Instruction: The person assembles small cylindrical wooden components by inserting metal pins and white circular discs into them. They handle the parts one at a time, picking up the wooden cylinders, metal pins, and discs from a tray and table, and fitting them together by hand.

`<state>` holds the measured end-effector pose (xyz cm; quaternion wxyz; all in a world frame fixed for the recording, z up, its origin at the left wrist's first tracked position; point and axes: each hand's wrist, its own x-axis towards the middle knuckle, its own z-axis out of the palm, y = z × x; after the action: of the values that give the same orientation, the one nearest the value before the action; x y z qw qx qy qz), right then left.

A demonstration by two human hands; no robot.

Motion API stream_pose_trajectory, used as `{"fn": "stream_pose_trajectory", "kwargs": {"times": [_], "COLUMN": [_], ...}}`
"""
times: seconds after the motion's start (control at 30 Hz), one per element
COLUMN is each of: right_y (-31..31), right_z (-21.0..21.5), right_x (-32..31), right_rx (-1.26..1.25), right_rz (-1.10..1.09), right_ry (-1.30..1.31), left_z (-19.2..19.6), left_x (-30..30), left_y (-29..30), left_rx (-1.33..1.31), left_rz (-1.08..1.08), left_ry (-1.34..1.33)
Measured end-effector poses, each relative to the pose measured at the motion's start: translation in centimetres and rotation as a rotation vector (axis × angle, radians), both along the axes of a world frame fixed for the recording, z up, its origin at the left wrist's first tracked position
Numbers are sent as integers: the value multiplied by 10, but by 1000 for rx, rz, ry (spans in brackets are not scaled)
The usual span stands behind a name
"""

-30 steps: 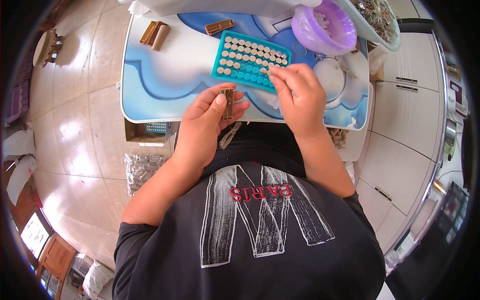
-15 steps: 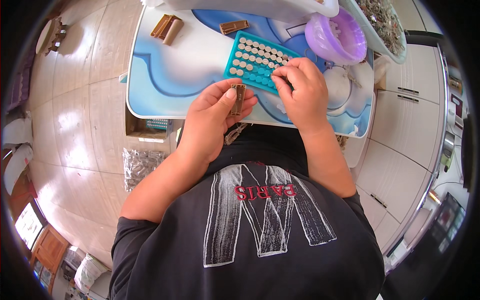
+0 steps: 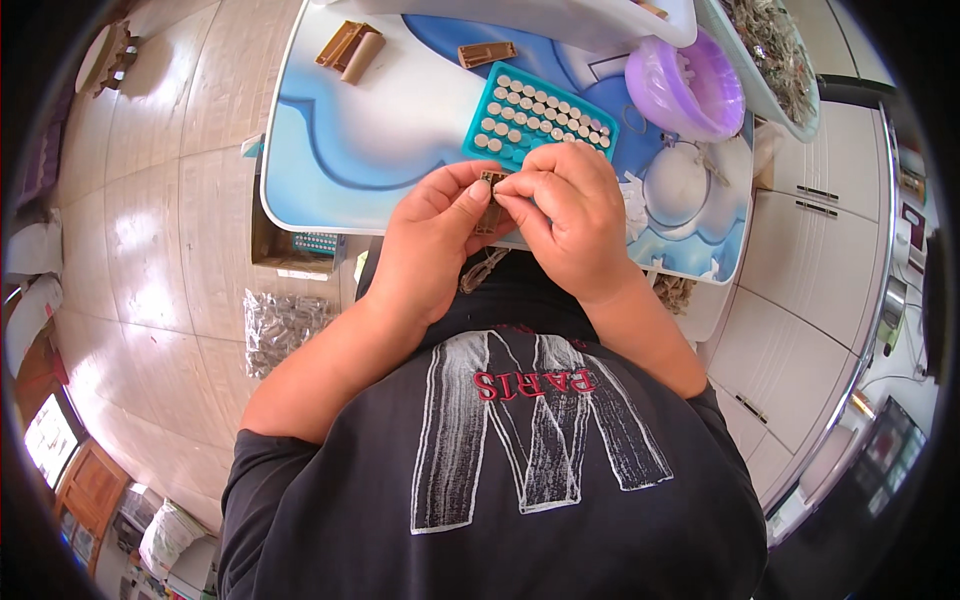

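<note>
Both grips pinch one small brown part [image 3: 490, 190]: the left hand [image 3: 435, 235] holds it between thumb and fingers, and the right hand [image 3: 570, 215] nips its top edge, just above the near rim of the worktop [image 3: 340, 150]. Just beyond, the teal tray [image 3: 535, 115] looks mostly filled with pale round pieces. More brown parts [image 3: 352, 47] lie far left, apparently still unused.
</note>
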<state>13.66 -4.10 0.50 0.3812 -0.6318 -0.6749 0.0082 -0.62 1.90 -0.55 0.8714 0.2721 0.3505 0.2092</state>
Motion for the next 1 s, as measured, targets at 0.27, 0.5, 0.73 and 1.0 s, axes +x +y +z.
{"fn": "stream_pose_trajectory", "kwargs": {"times": [0.27,0.5,0.73,1.0], "right_y": [19,24,9,6], "right_z": [-11,-17,0,-5], "right_x": [15,16,6,3], "right_rx": [37,36,-19,13], "right_rz": [-104,-56,-6,12], "right_ry": [-47,-108,118,58], "left_z": [4,3,1,3], "left_x": [0,-2,-2,-1], "left_y": [0,0,-1,-2], "left_rx": [-55,-29,-27,0], "left_rz": [34,31,45,39], "left_ry": [-45,-29,-30,-2]}}
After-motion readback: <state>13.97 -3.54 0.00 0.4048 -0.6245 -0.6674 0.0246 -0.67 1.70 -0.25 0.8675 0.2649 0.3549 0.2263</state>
